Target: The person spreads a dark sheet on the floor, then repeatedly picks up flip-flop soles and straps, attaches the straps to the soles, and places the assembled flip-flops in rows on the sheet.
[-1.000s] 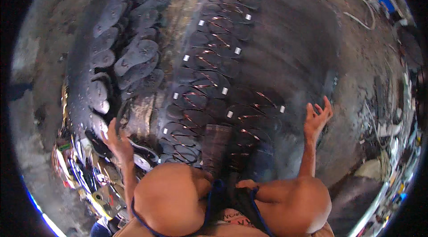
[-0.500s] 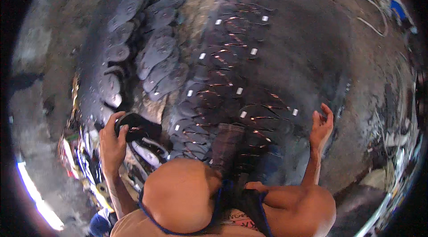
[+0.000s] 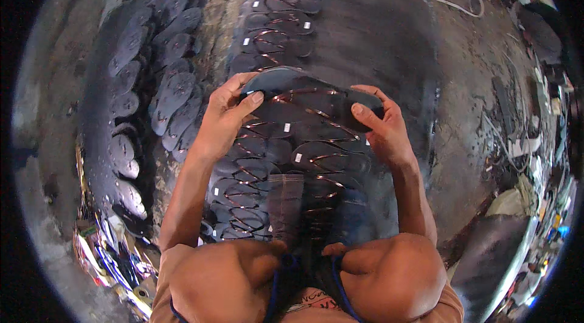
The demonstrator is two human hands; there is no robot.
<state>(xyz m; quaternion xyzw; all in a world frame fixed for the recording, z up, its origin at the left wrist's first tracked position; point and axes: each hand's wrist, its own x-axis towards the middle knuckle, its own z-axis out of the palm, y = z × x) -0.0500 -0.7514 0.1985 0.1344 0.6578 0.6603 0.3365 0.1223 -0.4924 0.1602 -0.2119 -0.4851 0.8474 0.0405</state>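
A black flip-flop sandal [image 3: 292, 82] with shiny copper-brown straps is held crosswise in front of me, above the rows of sandals. My left hand [image 3: 224, 117] grips its left end, thumb on top and fingers at the far edge. At the other end my right hand [image 3: 389, 128] has it pinched between thumb and fingers. Below and beyond it, similar strapped flip-flops [image 3: 277, 37] lie in rows, several with small white tags.
A large dark mat [image 3: 377, 31] lies under the rows. Overlapping dark soles without straps [image 3: 173, 101] are piled at the left. Scraps and clutter [image 3: 118, 259] sit lower left, with more along the right edge. A pale cord [image 3: 468, 3] curls on the floor at far right.
My left hand has brought the dark sandal from the lower left up to the middle. My right hand, open and bare before, has come inward and taken hold of it. The view has shifted too.
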